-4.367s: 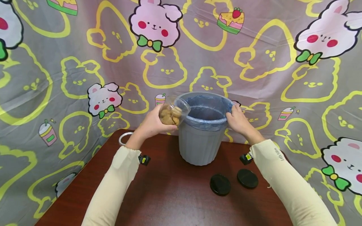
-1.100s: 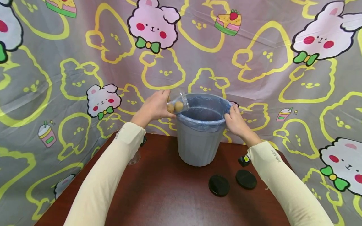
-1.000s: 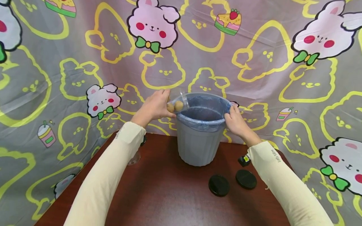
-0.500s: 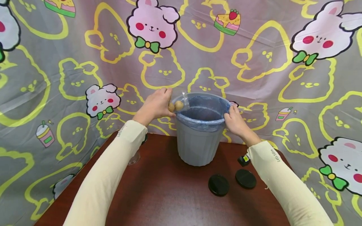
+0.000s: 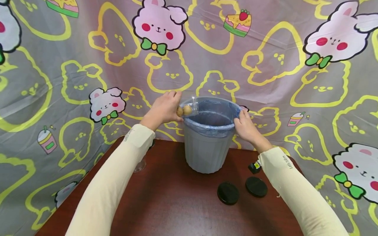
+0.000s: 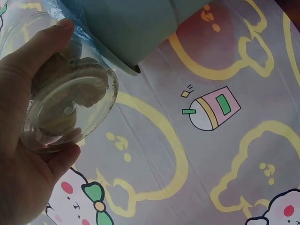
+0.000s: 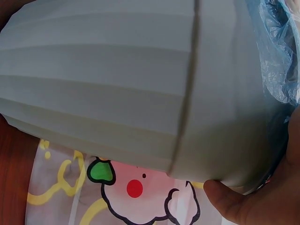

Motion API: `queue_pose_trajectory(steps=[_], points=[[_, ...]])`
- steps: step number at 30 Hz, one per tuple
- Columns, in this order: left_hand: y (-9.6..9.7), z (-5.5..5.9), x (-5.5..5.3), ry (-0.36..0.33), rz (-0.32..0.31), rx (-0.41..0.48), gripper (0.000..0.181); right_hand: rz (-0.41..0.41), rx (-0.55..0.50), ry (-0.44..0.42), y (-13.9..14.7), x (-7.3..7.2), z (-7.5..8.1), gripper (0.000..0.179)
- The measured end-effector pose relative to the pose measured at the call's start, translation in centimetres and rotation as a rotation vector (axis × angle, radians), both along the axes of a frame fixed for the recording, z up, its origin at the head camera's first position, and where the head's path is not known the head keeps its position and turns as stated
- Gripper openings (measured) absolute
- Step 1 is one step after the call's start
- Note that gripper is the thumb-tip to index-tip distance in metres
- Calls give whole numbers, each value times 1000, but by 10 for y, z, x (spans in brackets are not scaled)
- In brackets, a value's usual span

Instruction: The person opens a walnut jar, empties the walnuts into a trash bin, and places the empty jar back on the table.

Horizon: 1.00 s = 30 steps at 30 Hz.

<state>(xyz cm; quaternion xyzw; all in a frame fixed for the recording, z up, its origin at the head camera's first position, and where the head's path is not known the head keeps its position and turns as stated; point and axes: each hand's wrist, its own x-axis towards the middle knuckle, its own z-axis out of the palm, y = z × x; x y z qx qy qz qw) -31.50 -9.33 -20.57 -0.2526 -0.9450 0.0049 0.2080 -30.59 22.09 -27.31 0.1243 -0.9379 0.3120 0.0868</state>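
Observation:
My left hand (image 5: 166, 107) grips a clear plastic jar (image 5: 194, 102), tipped on its side with its mouth over the left rim of a grey trash can (image 5: 205, 152). Rounded tan-brown lumps (image 5: 186, 110) lie inside; their kind is unclear. The left wrist view shows the jar's base (image 6: 70, 110) toward the camera, fingers and thumb around its wall. A blue plastic liner (image 5: 215, 131) is folded over the can's rim. On the opposite side, my right hand (image 5: 247, 127) holds the rim and liner, its thumb against the outer wall (image 7: 225, 117) in the right wrist view.
Two black round lids (image 5: 228, 193) lie on the dark red-brown table (image 5: 171, 196), right of centre. Part of another clear container (image 5: 140, 166) shows beside the left forearm. A cartoon-printed curtain (image 5: 218, 59) hangs close behind the can.
Since the earliest frame, my left hand has rolled over, tipping the jar toward the can. Over the last second the jar has edged slightly right over the rim. My right hand keeps its hold.

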Motion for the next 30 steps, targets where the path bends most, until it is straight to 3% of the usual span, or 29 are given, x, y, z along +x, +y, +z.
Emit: queue_pose_trajectory(steps=[12, 30], points=[[1, -1, -1, 84, -30, -59, 93, 1, -6, -6, 0, 0, 0, 60], [5, 1, 2, 123, -30, -122, 97, 1, -6, -1, 0, 0, -1, 59]])
